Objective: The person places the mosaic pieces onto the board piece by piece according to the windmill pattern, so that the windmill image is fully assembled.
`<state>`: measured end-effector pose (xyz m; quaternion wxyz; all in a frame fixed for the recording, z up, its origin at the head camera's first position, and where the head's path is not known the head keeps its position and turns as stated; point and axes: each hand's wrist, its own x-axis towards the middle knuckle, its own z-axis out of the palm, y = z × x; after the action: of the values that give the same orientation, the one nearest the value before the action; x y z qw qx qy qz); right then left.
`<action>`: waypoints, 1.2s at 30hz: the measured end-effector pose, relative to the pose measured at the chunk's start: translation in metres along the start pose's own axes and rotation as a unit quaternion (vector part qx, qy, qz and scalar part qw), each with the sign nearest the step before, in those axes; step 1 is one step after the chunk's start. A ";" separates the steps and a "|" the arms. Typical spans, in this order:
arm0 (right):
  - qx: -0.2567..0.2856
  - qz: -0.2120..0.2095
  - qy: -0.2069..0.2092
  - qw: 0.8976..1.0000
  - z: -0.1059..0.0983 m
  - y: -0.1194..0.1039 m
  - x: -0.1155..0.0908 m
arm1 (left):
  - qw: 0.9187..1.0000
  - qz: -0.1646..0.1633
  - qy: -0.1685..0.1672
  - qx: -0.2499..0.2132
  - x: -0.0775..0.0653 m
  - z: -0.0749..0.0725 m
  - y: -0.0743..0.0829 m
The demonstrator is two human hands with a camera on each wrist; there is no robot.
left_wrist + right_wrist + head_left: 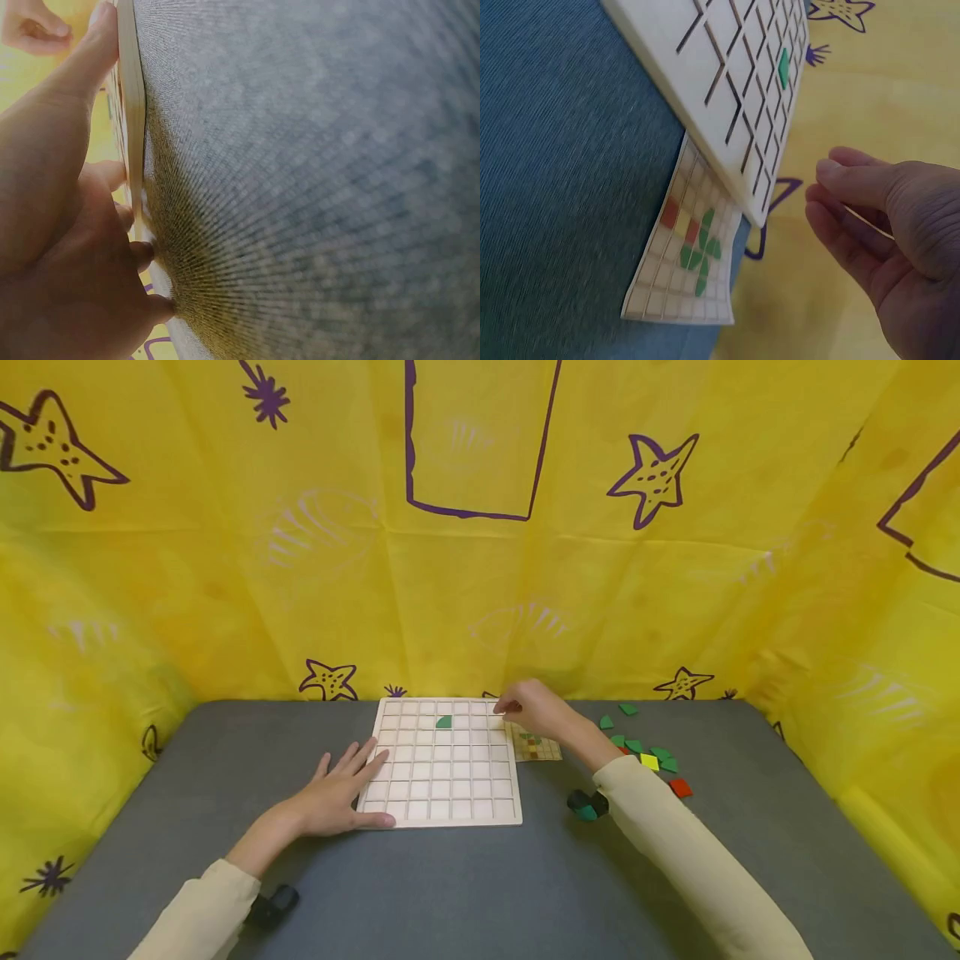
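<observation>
A white board (450,785) with a grid of square cells lies on the table, one green quarter-round tile (444,722) in its upper part. My left hand (330,793) rests along the board's left edge, fingers spread and thumb at the near-left corner. Over the far right corner of the board hovers my right hand (536,708). Its fingers are loosely bent, thumb close to the index finger (855,159), and no tile shows between them. Beside the board, partly hidden by it, is a pattern card (679,304) printed with green, red and yellow shapes.
To the right of the card lie several loose green tiles (633,747), a yellow square tile (649,762) and a red tile (680,787). Yellow cloth (465,610) with purple drawings encloses the grey table (435,893) at the back and sides.
</observation>
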<state>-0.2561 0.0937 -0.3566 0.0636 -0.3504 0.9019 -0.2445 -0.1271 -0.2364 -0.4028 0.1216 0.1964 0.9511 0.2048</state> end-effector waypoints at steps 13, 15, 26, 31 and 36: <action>-0.020 -0.013 -0.014 1.000 -0.013 0.028 -0.038 | 1.000 0.000 0.002 -0.002 0.000 0.004 0.001; -0.033 -0.010 -0.011 0.999 -0.014 0.036 -0.043 | 1.000 -0.002 0.001 0.000 0.000 0.003 0.001; -0.062 0.014 -0.017 0.998 -0.022 0.062 -0.070 | 1.000 -0.010 -0.001 -0.006 -0.001 0.000 0.002; -0.082 0.033 -0.028 0.996 -0.021 0.069 -0.080 | 1.000 -0.012 -0.001 -0.007 -0.002 0.000 0.002; -0.095 0.031 -0.035 0.994 -0.018 0.074 -0.087 | 1.000 -0.011 0.001 -0.005 -0.001 0.001 0.000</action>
<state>-0.2411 0.2056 -0.3820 0.0694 -0.3348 0.9287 -0.1435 -0.1256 -0.2368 -0.4035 0.1238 0.1856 0.9523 0.2082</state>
